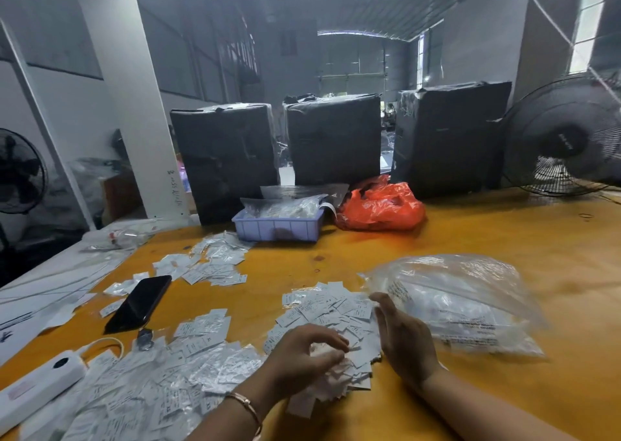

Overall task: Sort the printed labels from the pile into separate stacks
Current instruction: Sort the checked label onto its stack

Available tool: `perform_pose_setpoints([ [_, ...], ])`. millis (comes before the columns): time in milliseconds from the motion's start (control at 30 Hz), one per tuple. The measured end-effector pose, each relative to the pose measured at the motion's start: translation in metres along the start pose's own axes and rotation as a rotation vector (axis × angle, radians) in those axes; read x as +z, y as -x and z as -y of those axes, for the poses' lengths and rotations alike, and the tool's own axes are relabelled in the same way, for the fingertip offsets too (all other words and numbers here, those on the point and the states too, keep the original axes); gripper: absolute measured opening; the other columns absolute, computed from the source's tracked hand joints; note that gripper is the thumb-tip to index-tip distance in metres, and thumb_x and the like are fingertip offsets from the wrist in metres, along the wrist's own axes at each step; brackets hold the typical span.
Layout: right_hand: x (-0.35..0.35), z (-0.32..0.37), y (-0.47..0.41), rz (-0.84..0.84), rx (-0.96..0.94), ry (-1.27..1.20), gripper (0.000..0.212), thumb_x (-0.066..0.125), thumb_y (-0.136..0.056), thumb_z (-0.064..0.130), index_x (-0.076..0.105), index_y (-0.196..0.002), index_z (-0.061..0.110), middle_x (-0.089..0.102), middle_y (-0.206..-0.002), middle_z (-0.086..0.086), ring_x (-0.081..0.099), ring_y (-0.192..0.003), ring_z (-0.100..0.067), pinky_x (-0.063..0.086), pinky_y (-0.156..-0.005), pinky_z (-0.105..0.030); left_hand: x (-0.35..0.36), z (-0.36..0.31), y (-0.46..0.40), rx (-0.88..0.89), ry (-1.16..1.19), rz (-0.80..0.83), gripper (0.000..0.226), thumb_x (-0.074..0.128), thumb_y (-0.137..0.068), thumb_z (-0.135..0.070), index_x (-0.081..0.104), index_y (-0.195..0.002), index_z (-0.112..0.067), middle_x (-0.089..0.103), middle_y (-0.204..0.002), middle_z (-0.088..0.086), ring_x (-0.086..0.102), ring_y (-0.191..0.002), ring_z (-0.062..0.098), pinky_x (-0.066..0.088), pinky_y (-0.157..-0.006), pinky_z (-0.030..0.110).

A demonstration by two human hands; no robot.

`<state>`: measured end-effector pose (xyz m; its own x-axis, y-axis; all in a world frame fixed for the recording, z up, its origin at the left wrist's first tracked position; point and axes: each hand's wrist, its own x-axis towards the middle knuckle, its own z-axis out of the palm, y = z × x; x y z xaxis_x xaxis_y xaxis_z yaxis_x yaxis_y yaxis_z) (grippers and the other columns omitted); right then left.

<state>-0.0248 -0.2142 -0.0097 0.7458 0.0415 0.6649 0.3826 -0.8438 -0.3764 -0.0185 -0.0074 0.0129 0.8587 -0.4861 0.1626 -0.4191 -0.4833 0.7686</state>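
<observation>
A loose pile of small white printed labels [331, 309] lies on the yellow table [504, 239] in front of me. My left hand [302, 353] hovers over the near part of the pile with its fingers curled, pinching a bunch of labels [331, 373]. My right hand [401, 336] stands on edge with straight fingers against the right side of the pile. More labels lie in a wide heap at the lower left [151, 387] and in a smaller stack farther back [208, 265].
A clear plastic bag [470, 306] lies right of my hand. A black phone [139, 302] and a white power bank [37, 387] sit left. A lilac tray [279, 228], an orange bag [379, 205], black wrapped parcels [332, 138] and a fan [564, 141] stand behind.
</observation>
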Motion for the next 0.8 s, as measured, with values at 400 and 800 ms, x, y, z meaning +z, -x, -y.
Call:
perform_pose_setpoints([
  [400,0.009,-0.004,0.0,0.053,0.083,0.082,0.035,0.053,-0.091,0.002,0.056,-0.124,0.01,0.062,-0.061,-0.007,0.052,-0.046,-0.026,0.031,-0.045,-0.028,0.05,-0.028,-0.029,-0.18,0.317,-0.427,0.027,0.056,-0.088,-0.003,0.07,-0.082,-0.025,0.072,-0.082,-0.005,0.067,-0.081,0.01,0.054,-0.07,0.021],
  [800,0.009,-0.002,0.0,0.024,0.113,0.048,0.039,0.05,-0.089,-0.003,0.054,-0.127,0.009,0.065,-0.07,-0.012,0.045,-0.049,-0.023,0.032,-0.048,-0.028,0.033,-0.006,0.031,0.083,-0.047,-0.521,0.024,0.061,-0.087,-0.003,0.073,-0.093,-0.023,0.07,-0.085,-0.014,0.064,-0.084,-0.001,0.045,-0.063,0.007],
])
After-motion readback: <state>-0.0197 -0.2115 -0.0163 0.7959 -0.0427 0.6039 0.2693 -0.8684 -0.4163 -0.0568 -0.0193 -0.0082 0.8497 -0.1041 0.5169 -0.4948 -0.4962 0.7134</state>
